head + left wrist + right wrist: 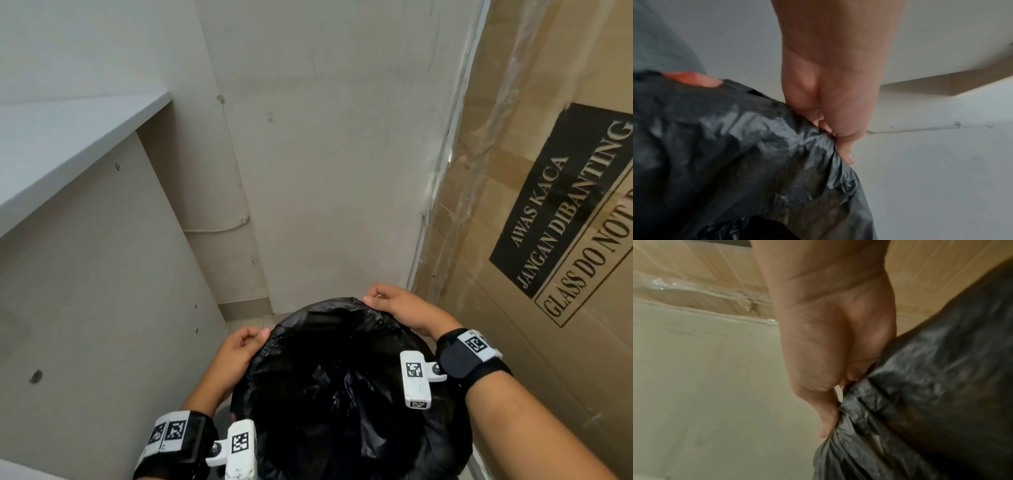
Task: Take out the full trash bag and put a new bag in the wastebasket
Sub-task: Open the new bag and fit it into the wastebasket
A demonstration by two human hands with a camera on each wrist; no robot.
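Note:
A black trash bag (342, 394) lines the round wastebasket, its mouth spread wide and its edge folded over the rim. My left hand (245, 346) grips the bag's edge at the far left of the rim; the left wrist view shows the fingers curled into the crumpled black trash bag (756, 154), with a patch of orange wastebasket (692, 80) showing under it. My right hand (390, 303) pinches the edge at the far right of the rim; in the right wrist view its fingers (828, 420) press into the gathered black trash bag (910, 402). The basket's body is hidden.
A grey cabinet side (96, 308) with a shelf top (68, 137) stands close on the left. A wall (325, 154) is straight ahead. A large cardboard box (531, 240), plastic-wrapped and marked as glass, stands close on the right.

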